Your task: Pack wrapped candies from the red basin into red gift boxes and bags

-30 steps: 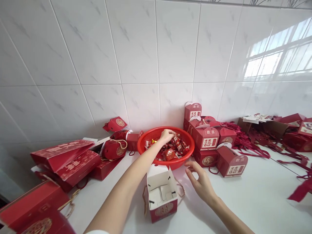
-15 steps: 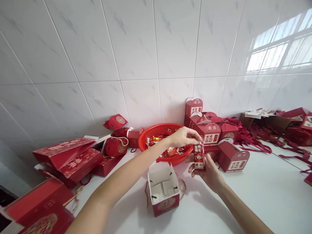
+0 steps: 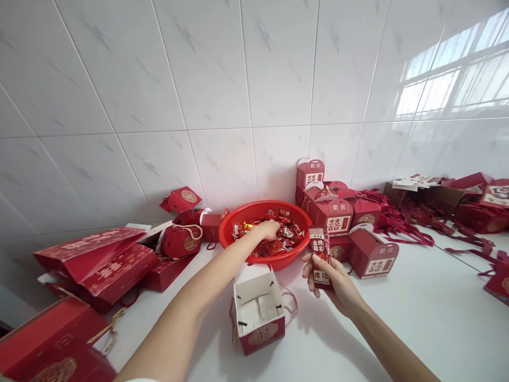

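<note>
My left hand (image 3: 271,229) reaches down into the red basket (image 3: 223,233) among red-wrapped sweets (image 3: 286,233); its fingertips are hidden, so I cannot make out a grip. My right hand (image 3: 332,273) holds a red packet (image 3: 320,249) with white lettering upright, to the right of the basket. In front of the basket stands an open box (image 3: 263,335), red outside and white inside, with rope handles at its sides. Nothing lies inside it.
Red folded boxes and bags (image 3: 131,265) are piled at the left. Closed red boxes (image 3: 338,217) stand behind my right hand, beside a heap of red ribbons (image 3: 384,215). More boxes (image 3: 477,212) lie far right. A tiled wall (image 3: 214,79) rises behind.
My left hand has left the packet and moved left into the basket. My right hand still holds the packet, now with its fingers across the front. The view has shifted slightly.
</note>
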`<state>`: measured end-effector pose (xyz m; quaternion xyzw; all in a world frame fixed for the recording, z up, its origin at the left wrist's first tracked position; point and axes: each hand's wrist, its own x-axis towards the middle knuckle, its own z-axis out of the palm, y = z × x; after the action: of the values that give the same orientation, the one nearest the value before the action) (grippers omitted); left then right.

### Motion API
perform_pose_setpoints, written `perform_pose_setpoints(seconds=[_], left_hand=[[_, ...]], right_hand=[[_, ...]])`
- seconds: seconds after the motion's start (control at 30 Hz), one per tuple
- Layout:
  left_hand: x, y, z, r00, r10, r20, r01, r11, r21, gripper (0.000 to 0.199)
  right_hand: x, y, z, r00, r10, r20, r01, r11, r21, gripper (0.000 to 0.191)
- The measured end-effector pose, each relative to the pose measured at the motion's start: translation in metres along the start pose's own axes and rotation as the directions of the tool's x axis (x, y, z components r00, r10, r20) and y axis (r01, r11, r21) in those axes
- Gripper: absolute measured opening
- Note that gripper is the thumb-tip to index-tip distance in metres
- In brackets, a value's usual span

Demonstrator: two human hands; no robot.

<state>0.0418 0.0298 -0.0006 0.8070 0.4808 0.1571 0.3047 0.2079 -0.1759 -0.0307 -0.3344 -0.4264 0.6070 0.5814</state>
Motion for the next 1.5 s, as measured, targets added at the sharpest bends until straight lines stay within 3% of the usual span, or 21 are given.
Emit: perform_pose_setpoints(seconds=[0.2, 0.37, 0.47, 0.57, 0.67, 0.8, 0.93, 1.1, 1.33, 1.4, 1.5], left_hand=[[0.001, -0.012, -0.026, 0.955, -0.215, 0.204, 0.175, 0.965, 0.197, 0.024], [-0.01, 0.003, -0.042, 0.965, -0.133, 0.224, 0.095, 0.98, 0.173, 0.011], [-0.016, 0.02, -0.026, 0.965, -0.036, 0.258, 0.004, 0.992, 0.126, 0.003], [-0.02, 0.031, -0.001, 0.933, 0.046, 0.357, -0.101, 0.986, 0.136, 0.025], [-0.022, 0.03, 0.017, 0.898, 0.067, 0.435, -0.192, 0.949, 0.249, 0.044], [-0.023, 0.02, 0.02, 0.922, 0.032, 0.385, -0.192, 0.903, 0.385, 0.047], [-0.021, 0.014, 0.013, 0.969, 0.019, 0.246, -0.131, 0.883, 0.451, 0.032], [-0.018, 0.012, 0.008, 0.991, -0.012, 0.134, -0.049, 0.895, 0.444, 0.028], [-0.025, 0.008, -0.012, 0.999, 0.009, 0.034, -0.014, 0.985, 0.173, 0.003], [-0.031, 0.007, -0.019, 1.0, 0.0, 0.015, -0.001, 0.996, 0.085, 0.007], [-0.04, 0.005, -0.024, 0.996, -0.002, 0.09, 0.016, 0.987, -0.16, 0.015]], right_hand=[[-0.002, -0.002, 0.001, 1.0, -0.006, -0.025, 0.005, 1.0, -0.021, 0.044], [-0.002, -0.002, 0.002, 1.0, -0.003, -0.012, 0.003, 1.0, -0.029, 0.044], [-0.003, -0.001, 0.002, 1.0, -0.002, -0.015, 0.001, 0.999, -0.041, 0.044], [-0.002, 0.0, 0.001, 1.0, -0.005, -0.023, 0.004, 0.999, -0.054, 0.044], [-0.001, 0.001, -0.001, 0.999, -0.003, -0.041, 0.0, 0.998, -0.07, 0.046], [-0.001, 0.002, -0.002, 0.998, -0.002, -0.056, -0.004, 0.995, -0.099, 0.048], [-0.001, 0.002, 0.0, 0.998, -0.001, -0.065, -0.007, 0.991, -0.134, 0.05], [0.0, 0.002, 0.0, 0.997, -0.005, -0.078, -0.007, 0.987, -0.158, 0.052], [-0.001, 0.0, -0.001, 0.997, -0.019, -0.076, 0.007, 0.987, -0.158, 0.049], [-0.001, 0.0, 0.0, 0.998, -0.022, -0.062, 0.012, 0.987, -0.163, 0.047], [-0.001, 0.0, 0.001, 0.998, -0.025, -0.05, 0.017, 0.987, -0.162, 0.046]])
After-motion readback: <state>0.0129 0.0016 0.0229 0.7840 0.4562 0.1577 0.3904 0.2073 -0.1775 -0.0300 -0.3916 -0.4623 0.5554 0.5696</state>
